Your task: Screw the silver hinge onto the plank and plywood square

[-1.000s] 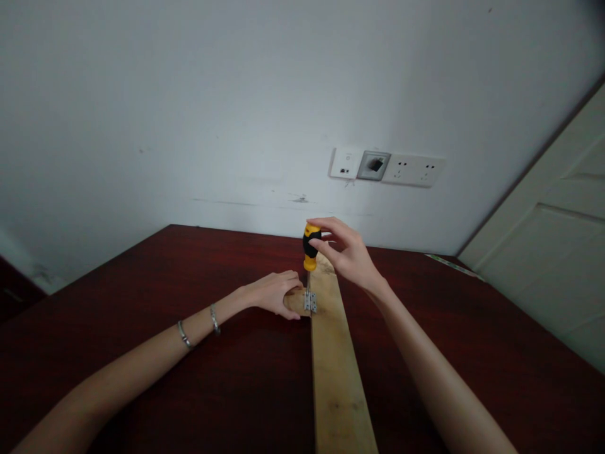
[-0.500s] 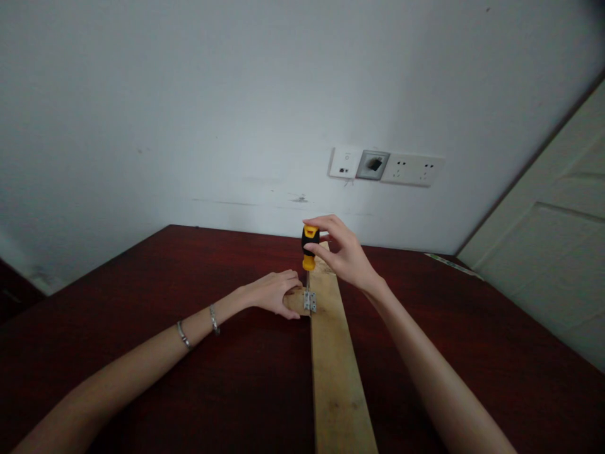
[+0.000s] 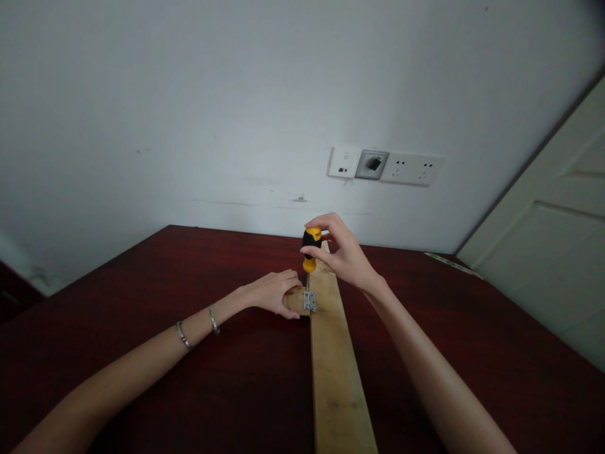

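Observation:
A long pale wooden plank [image 3: 336,359] lies lengthwise on the dark red table [image 3: 198,353]. A small wooden block [image 3: 297,301] sits against the plank's left edge, and a small metal hinge [image 3: 310,302] bridges the two. My left hand [image 3: 274,292] is closed over the block, pressing it to the plank. My right hand [image 3: 341,252] grips the yellow and black handle of a screwdriver [image 3: 310,247]. The screwdriver stands upright with its tip down on the hinge.
A white wall rises behind the table, with a row of sockets and a switch plate [image 3: 385,166]. A pale door [image 3: 548,227] stands at the right. Two thin bracelets [image 3: 198,325] circle my left wrist.
My right hand's fingers have shifted round the screwdriver handle, turning it in place. The left hand, block and plank have stayed put.

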Demonstrator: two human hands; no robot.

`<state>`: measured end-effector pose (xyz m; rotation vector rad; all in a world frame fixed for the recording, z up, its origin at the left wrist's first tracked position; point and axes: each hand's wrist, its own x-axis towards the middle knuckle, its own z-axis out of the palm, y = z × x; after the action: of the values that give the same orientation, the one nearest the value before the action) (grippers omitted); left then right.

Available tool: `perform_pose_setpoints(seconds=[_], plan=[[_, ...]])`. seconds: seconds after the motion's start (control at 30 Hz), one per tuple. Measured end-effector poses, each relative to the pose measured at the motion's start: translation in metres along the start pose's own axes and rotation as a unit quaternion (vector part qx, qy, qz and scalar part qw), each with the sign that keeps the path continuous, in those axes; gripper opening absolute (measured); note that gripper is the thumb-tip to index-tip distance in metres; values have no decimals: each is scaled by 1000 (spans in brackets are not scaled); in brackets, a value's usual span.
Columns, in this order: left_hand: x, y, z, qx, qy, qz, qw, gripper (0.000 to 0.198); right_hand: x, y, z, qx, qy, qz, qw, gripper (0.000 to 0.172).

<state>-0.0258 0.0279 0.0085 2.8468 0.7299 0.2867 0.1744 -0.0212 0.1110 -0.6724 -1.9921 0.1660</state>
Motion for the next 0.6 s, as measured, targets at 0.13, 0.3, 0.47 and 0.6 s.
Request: perform_pose_setpoints(seconds=[0.13,0.3,0.47,0.6], plan=[[0,1,-2,-1,-1,2,1000,58,-1,0,-2,22,-47,26,998,36],[0,1,-2,-7,-2,0,1000,56,-2,0,0,34,-64,35,997,42],[0,0,-1,-6,1,1,1000,58,-2,-2,1,34,-56,32,997,44],[0,-1,1,0,1,0,1000,59,-3,1,1,49,-43,31,997,44]])
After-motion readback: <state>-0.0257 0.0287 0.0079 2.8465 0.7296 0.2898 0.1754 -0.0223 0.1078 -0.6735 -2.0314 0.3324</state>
